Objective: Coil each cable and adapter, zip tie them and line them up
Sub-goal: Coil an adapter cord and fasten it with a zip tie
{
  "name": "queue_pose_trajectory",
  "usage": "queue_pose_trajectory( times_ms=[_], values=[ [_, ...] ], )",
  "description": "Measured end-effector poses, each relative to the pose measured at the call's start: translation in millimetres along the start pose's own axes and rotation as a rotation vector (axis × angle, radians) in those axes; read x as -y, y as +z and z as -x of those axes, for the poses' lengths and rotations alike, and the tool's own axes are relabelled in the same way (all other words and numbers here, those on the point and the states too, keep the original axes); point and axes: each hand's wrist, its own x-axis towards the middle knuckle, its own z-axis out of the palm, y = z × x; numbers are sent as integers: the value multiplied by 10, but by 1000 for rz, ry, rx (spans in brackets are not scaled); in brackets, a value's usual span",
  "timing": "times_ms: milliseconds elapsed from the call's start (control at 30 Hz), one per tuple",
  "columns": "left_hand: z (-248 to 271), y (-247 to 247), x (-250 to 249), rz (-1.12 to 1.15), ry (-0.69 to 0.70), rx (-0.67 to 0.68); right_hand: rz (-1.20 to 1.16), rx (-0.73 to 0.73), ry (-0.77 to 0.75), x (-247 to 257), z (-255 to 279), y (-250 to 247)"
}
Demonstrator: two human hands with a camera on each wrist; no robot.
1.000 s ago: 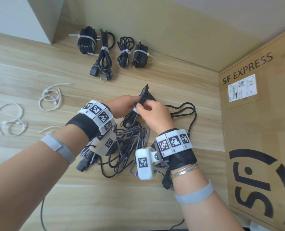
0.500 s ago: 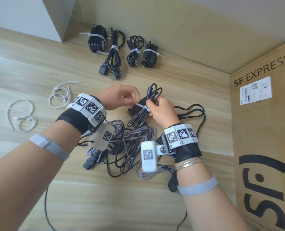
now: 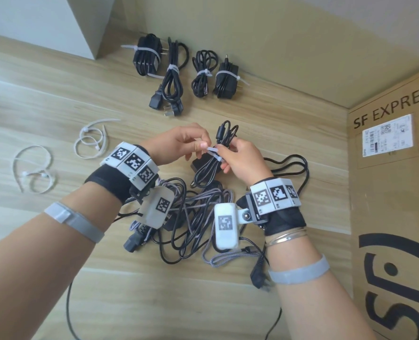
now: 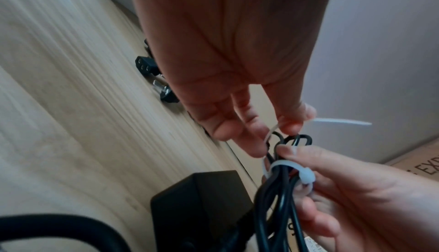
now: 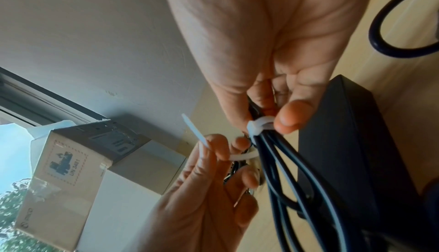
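A wooden table (image 3: 56, 99) carries everything, with a cardboard box (image 3: 394, 192) printed "SF EXPRESS" standing at its right edge. Near the middle of the table lies a loose tangle (image 3: 191, 217) of black and braided grey cables, partly under both wrists. Along the far edge sit four tied bundles (image 3: 186, 69) in a row, each bound with a white tie: an adapter, a power cord, a thin cable and a second adapter. To the left lie spare ties (image 3: 90, 141), looped and white, and a second cluster farther left.

Above the tangle, the right hand (image 3: 242, 160) grips a coiled cable (image 3: 211, 165) just below its top loops, thumb and fingers curled round the strands. The adapter (image 4: 202, 205) that the cable belongs to rests on the table just beneath. A zip tie (image 3: 213, 154) circles the coil beside the right thumb, its head (image 4: 307, 178) already threaded. The left hand (image 3: 181, 143) pinches the tie's free tail (image 5: 202, 139) between thumb and forefinger, close to the coil.
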Motion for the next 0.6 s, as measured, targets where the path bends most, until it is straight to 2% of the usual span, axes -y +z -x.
queue_pose_trajectory(
  times_ms=[133,600],
  values=[
    [-37,7,-10,-26,-21,40,-41,42,33,-34,-11,-36],
    [-107,-50,-48,-249,-15,-104,-51,80,65,-47,-81,-67]
  ],
)
